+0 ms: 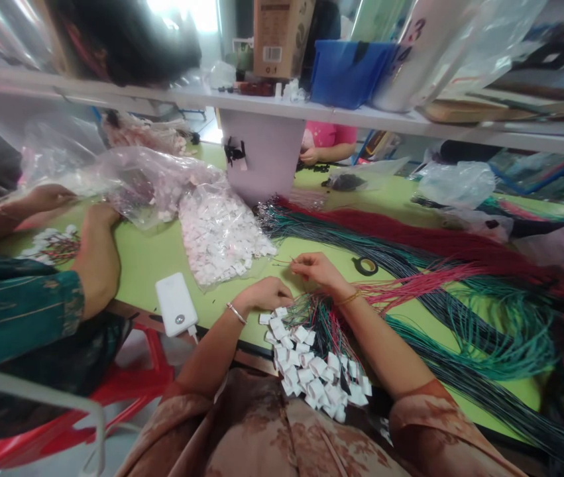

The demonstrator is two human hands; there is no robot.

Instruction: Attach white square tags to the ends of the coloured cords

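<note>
The likeliest slip, as I judge it from my remote seat, is a snag; the thin wires [329, 311] fan out from under both hands into the big loose bundles of red, green and dark cable [441, 291] on the green table [142, 258], so any pull on one strand could drag its neighbours along. The heap of finished white connectors [311, 371] hangs over the table's near edge onto the lap; a nudge from a forearm could spill some to the floor. The white power bank [176, 305] also sits right at that edge, beside the left arm.

My right hand [319, 270] has its fingers pinched nearly closed, apparently on a fine wire end that sticks out to the left; the strand itself is too thin to see clearly. My left hand [266, 295] lies curled, knuckles up, just beside the connector heap and touching the wire bunch; whether it grips anything underneath, I cannot tell.

A co-worker's arm [95, 258] rests well to the left, near a clear bag of white parts [222, 232].
</note>
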